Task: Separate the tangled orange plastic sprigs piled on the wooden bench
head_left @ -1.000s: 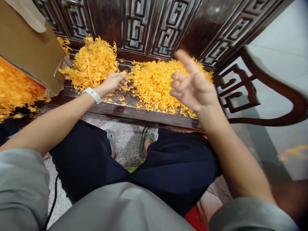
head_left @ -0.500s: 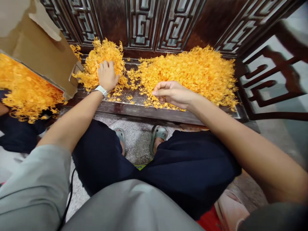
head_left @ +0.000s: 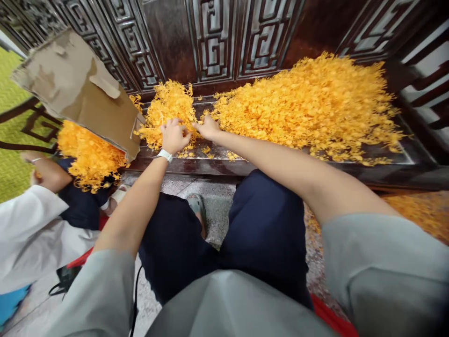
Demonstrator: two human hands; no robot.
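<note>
Small orange plastic pieces with thin curled prongs lie in two heaps on a dark wooden bench point(head_left: 224, 164). My left hand point(head_left: 174, 136), a pale watch on its wrist, rests on the near side of the smaller heap point(head_left: 171, 99). Its fingers are spread and slightly bent, with the thumb apart. Just right of it, my right hand point(head_left: 209, 128) is over the gap between the heaps, its fingers drawn together and pointing left. Whatever may be between those fingertips is too small to make out. The larger heap point(head_left: 301, 105) spreads to the right.
A torn cardboard box point(head_left: 105, 107) leans at the left, more orange pieces point(head_left: 93, 154) spilling from its mouth. Beside it sits another person in a white sleeve point(head_left: 31, 210). Carved lattice panels point(head_left: 215, 42) back the bench. Loose orange pieces point(head_left: 421, 210) also lie at lower right.
My right hand has moved left from the larger heap to the gap beside my left hand. My left hand has drawn back towards the near side of the smaller heap. The view has shifted.
</note>
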